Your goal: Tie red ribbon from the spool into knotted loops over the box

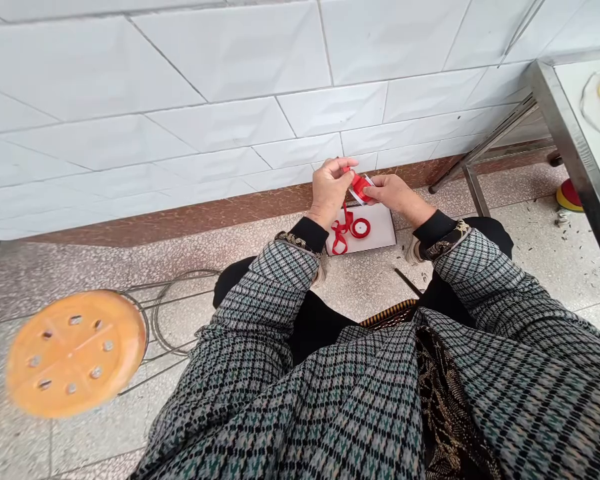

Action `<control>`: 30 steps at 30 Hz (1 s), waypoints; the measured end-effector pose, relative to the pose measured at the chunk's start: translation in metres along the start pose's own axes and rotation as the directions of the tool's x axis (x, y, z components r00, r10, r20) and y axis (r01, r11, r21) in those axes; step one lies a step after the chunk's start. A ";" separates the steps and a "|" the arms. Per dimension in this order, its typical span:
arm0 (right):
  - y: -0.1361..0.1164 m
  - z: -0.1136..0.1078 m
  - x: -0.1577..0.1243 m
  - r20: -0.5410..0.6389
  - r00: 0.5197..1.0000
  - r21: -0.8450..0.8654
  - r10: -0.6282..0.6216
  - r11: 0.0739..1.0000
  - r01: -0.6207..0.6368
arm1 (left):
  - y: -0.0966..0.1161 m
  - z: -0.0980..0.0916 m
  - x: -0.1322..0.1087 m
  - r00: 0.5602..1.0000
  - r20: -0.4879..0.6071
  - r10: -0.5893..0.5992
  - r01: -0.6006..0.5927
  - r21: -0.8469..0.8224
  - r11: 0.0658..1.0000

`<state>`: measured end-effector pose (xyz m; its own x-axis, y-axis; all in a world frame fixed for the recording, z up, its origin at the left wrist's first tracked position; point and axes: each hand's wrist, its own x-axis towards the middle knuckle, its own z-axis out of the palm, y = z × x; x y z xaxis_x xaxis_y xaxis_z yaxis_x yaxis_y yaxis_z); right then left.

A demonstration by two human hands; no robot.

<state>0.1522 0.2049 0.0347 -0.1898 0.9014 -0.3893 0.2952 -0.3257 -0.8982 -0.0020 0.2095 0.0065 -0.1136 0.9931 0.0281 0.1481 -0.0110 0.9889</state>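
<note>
Head view, clock positions read with 12 at the top edge. The left hand [331, 188], at 1 o'clock from frame centre, is clamped: thumb and forefinger appear to pinch red ribbon [355, 179]. The right hand [393, 194], at 2 o'clock, is closed on the bundle [361, 189], which is red ribbon with white edges. The bundle sits between both hands, above the tray [384, 231]. Whether its white part is a card or a spool cannot be told.

A strand [348, 215] hangs at 6 o'clock from the left fingertips, towards loose loops [337, 229] over the tray. The roll [361, 228] lies on the tray at 3 o'clock from the loops.

Progress, as judged: red ribbon covers most of the bundle's visible face. Remaining: the loops are slack, the roll carries ribbon, and the bundle is not yet released. Whether strand and roll join cannot be told. The stool [75, 353], at 8 o'clock, stands well apart.
</note>
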 end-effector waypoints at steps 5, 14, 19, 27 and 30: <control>0.013 0.001 0.009 -0.078 0.996 -0.011 -0.033 0.999 0.033 | -0.003 0.008 -0.013 0.988 -0.049 0.143 -0.136 0.126 0.983; 0.012 0.011 0.006 -0.037 0.994 0.365 0.101 0.928 -0.081 | -0.015 0.022 -0.028 0.968 -0.051 0.245 -0.227 0.234 0.946; 0.013 0.014 0.004 0.006 0.990 0.520 0.143 0.845 -0.125 | -0.025 0.026 -0.029 0.953 0.027 0.303 -0.301 0.223 0.927; 0.028 0.009 0.014 0.061 0.982 0.593 0.177 0.785 -0.178 | -0.036 0.030 -0.035 0.869 0.196 0.455 -0.492 0.237 0.837; 0.025 0.003 0.013 0.089 0.984 0.591 0.154 0.787 -0.177 | -0.034 0.027 -0.036 0.826 0.281 0.488 -0.555 0.261 0.790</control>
<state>0.1544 0.2076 0.0064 -0.2248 0.8111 -0.5400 -0.2869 -0.5847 -0.7588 0.0237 0.1772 -0.0316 0.2543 0.8479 0.4653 0.4364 -0.5299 0.7272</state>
